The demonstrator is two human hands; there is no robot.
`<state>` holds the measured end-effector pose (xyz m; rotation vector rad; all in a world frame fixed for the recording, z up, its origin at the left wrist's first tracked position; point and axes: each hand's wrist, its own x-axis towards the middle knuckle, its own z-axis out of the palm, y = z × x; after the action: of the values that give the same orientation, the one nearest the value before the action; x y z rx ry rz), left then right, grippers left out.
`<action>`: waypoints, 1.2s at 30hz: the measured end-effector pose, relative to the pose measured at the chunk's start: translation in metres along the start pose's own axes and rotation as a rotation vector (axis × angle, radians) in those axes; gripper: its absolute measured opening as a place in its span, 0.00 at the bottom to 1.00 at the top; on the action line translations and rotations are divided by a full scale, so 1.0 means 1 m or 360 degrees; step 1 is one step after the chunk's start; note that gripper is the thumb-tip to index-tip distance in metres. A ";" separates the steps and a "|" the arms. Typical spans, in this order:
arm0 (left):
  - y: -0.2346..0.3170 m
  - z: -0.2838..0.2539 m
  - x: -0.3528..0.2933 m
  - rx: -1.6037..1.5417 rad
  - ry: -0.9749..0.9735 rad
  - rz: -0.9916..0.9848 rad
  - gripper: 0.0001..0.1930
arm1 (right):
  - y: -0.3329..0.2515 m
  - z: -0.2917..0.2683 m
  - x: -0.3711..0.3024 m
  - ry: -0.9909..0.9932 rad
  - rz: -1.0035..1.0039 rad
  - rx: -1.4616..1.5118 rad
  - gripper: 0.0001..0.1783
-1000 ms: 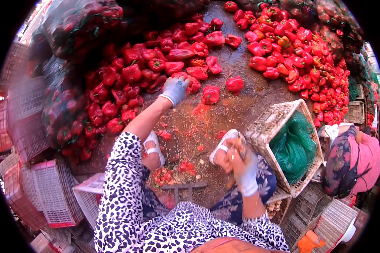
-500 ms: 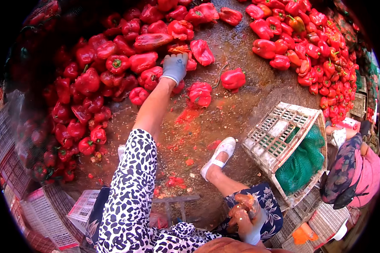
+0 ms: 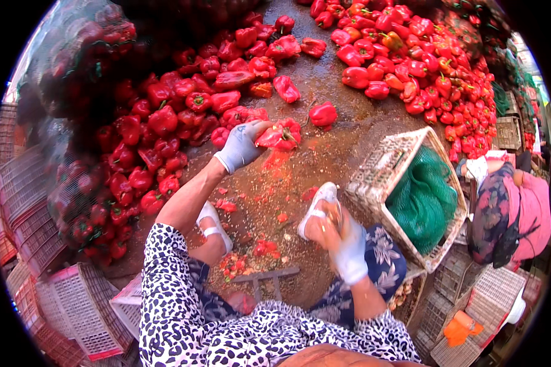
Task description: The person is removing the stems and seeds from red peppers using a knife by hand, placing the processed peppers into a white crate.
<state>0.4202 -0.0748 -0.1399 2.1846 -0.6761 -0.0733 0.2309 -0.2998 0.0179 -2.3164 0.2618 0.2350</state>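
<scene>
In a grey glove, my left hand (image 3: 241, 147) is closed on a red bell pepper (image 3: 280, 135), with thumb and fingers at its left side. Other red bell peppers (image 3: 165, 121) lie heaped beyond and to the left of this hand. My right hand (image 3: 348, 249), also in a pale glove, is over my right shin. Motion smears its brownish fingers, so what they hold, if anything, is unclear. Single peppers (image 3: 322, 114) lie on the wet brown floor just past the left hand.
A second pepper pile (image 3: 404, 61) spreads at the far right. Beside my right leg, a tilted plastic crate (image 3: 381, 160) holds green netting (image 3: 423, 199). A person in pink (image 3: 526, 214) bends at the right edge. Stacked crates (image 3: 89, 309) stand lower left; pepper scraps (image 3: 264, 248) litter the floor.
My left hand has come back from the heap with a red bell pepper. My right hand has moved up and forward from my thigh. The whole view has shifted slightly.
</scene>
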 end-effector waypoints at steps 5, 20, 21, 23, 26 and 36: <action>0.082 -0.031 -0.044 0.0055 -0.0117 0.0172 0.17 | -0.010 0.022 0.005 0.0215 -0.0072 0.0032 0.16; 0.157 -0.069 -0.102 0.0321 -0.0149 0.0164 0.17 | -0.021 0.040 -0.016 -0.0587 0.0341 0.1095 0.17; 0.158 -0.070 -0.104 0.0315 -0.0171 0.0159 0.17 | -0.019 0.039 -0.016 -0.0612 0.0340 0.1212 0.17; 0.164 -0.074 -0.106 0.0307 -0.0215 0.0144 0.16 | -0.017 0.033 -0.016 -0.0668 0.0333 0.1448 0.16; 0.159 -0.077 -0.114 0.0439 -0.0316 0.0084 0.20 | -0.029 0.019 -0.027 -0.0652 0.0445 0.1587 0.07; 0.142 -0.090 -0.109 0.0558 -0.0278 0.0077 0.16 | -0.024 0.012 -0.032 -0.0712 0.0579 0.1767 0.07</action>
<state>0.2889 -0.0307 0.0044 2.5157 -0.8948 -0.1302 0.2052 -0.2708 0.0339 -1.0738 0.4407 0.5983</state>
